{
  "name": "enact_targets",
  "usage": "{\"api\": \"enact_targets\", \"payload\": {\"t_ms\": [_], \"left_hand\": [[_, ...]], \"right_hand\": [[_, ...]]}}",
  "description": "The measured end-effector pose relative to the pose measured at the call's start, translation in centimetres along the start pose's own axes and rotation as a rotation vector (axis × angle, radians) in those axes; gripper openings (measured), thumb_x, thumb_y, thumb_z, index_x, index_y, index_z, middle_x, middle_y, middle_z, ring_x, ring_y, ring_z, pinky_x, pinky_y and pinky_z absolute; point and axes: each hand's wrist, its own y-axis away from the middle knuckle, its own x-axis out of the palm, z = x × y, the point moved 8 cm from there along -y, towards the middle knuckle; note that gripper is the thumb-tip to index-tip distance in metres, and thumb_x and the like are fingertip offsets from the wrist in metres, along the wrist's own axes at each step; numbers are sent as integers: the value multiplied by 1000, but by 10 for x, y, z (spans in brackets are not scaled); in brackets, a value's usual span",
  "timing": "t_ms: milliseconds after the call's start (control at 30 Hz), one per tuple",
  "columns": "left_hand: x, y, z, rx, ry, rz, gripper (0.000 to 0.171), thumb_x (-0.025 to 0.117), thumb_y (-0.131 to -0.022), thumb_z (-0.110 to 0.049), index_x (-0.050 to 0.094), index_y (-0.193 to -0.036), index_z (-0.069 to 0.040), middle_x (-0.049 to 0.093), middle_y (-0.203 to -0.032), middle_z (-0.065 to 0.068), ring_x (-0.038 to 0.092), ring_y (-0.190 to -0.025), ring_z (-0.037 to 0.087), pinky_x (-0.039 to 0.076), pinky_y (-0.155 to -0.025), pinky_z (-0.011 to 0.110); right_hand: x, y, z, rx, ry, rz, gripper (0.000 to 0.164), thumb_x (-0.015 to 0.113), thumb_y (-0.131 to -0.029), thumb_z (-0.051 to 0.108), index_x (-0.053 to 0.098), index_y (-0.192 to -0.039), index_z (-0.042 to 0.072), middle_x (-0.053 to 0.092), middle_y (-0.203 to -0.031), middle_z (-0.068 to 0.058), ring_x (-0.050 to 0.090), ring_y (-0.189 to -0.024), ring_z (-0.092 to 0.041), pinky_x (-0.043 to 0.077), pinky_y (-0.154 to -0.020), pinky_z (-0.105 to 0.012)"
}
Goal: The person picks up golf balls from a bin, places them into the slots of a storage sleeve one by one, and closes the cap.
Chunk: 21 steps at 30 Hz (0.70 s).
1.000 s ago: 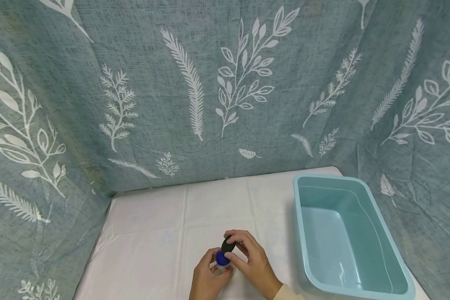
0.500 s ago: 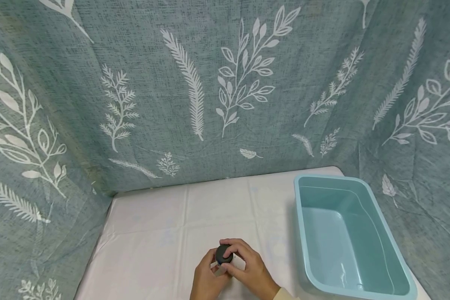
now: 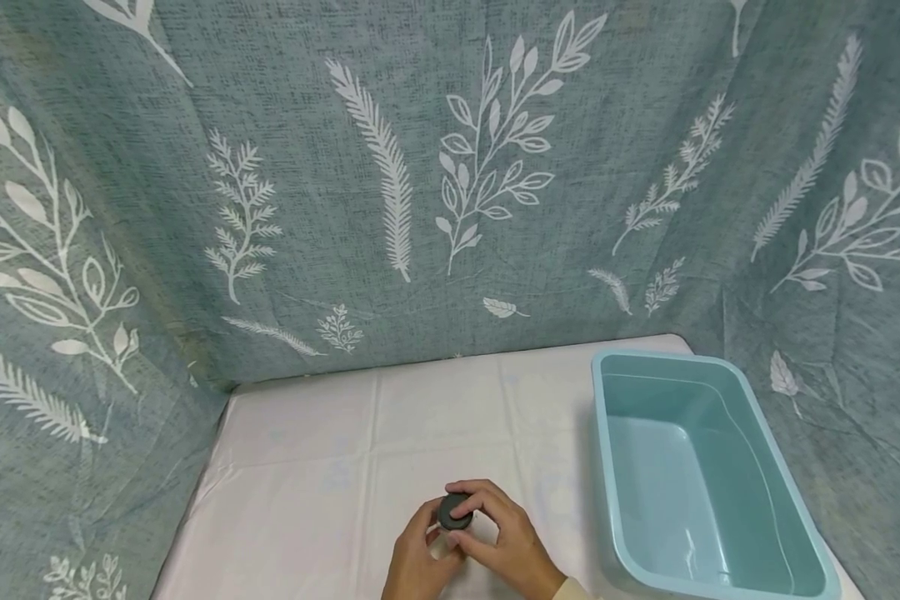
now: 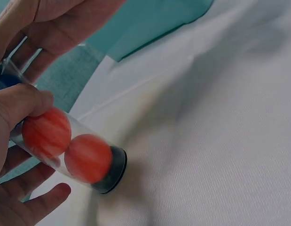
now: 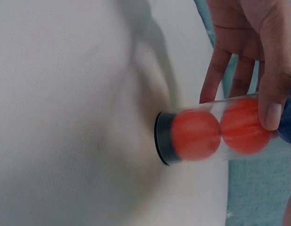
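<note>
My left hand [image 3: 417, 554] grips a clear plastic tube [image 5: 211, 107], its thumb across the wall. Inside sit two orange-red balls [image 4: 89, 158], with a blue ball [image 5: 288, 120] above them. A black end cap [image 4: 112, 172] closes the bottom, which is close over the white cloth. At the top, the fingers of my right hand [image 3: 506, 533] hold a round black cap [image 3: 455, 512] at the tube's mouth; a fingertip lies on its flat face and the thumb is at its near edge. In the head view, the hands and cap hide most of the tube.
A light blue plastic tub [image 3: 607, 467] stands to the right of the hands. White cloth [image 3: 300, 483] covers the table. Green-grey curtains [image 3: 412, 317] with white leaf prints hang behind it and on both sides.
The black cap was tilted upright above the blue ball; it has been turned flat and brought over the tube's mouth, covering the ball. The left hand keeps its hold on the tube.
</note>
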Motion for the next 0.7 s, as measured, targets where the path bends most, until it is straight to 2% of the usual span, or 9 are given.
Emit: {"api": "enact_targets", "payload": {"t_ms": [133, 200, 267, 333, 433, 533, 600, 700], "left_hand": [[0, 3, -2, 34, 1, 6, 55, 76, -88, -13, 53, -137, -8, 60, -135, 12, 59, -122, 33, 52, -99, 47], [1, 4, -6, 69, 20, 17, 54, 71, -93, -11, 49, -142, -6, 58, -139, 14, 56, -126, 34, 50, -101, 50], [0, 6, -9, 86, 57, 29, 48, 60, -99, -8, 46, -145, -2, 55, -142, 16, 53, -129, 35, 47, -104, 51], [-1, 7, -12, 79, 84, 30, 40, 46, -107, -11, 45, -145, 1, 54, -144, 17, 51, -131, 35, 46, -107, 46], [-4, 7, -13, 40, 111, 7, 41, 33, -112, -20, 48, -144, 2, 55, -143, 16, 53, -130, 33, 46, -108, 33], [-5, 7, -13, 22, 125, -15, 42, 34, -112, -27, 51, -142, -2, 62, -136, 10, 59, -124, 26, 48, -103, 26], [-4, 6, -15, 44, 114, -22, 40, 37, -112, -26, 52, -142, -3, 62, -135, 10, 59, -122, 24, 50, -102, 29], [-2, 5, -17, 88, 89, -54, 36, 40, -111, -21, 53, -140, -4, 62, -136, 11, 59, -122, 26, 52, -100, 35]], "right_hand": [[1, 2, -6, -15, 12, -6, 30, 75, -86, -5, 60, -109, 7, 58, -133, -19, 58, -123, -33, 52, -100, -37], [2, 3, -11, -25, 21, -10, 32, 76, -85, -7, 59, -109, 6, 58, -133, -19, 58, -123, -34, 52, -100, -38], [3, 5, -16, -37, 48, -14, 33, 76, -84, -6, 59, -109, 7, 58, -134, -18, 58, -124, -34, 52, -101, -38], [4, 7, -21, -58, 90, -18, 32, 77, -84, -3, 60, -109, 9, 59, -134, -16, 59, -123, -33, 52, -101, -37], [5, 9, -22, -95, 168, -27, 30, 78, -84, 3, 62, -108, 12, 61, -134, -13, 60, -123, -31, 51, -102, -35], [6, 12, -19, -152, 235, -49, 30, 79, -83, 5, 65, -108, 12, 60, -135, -15, 60, -123, -31, 50, -102, -32], [5, 16, -17, -220, 283, -70, 32, 80, -82, 4, 67, -110, 10, 60, -136, -17, 59, -123, -33, 50, -102, -31], [4, 21, -13, -342, 374, -103, 28, 76, -87, 8, 70, -114, 7, 60, -135, -21, 60, -120, -36, 50, -102, -31]]}}
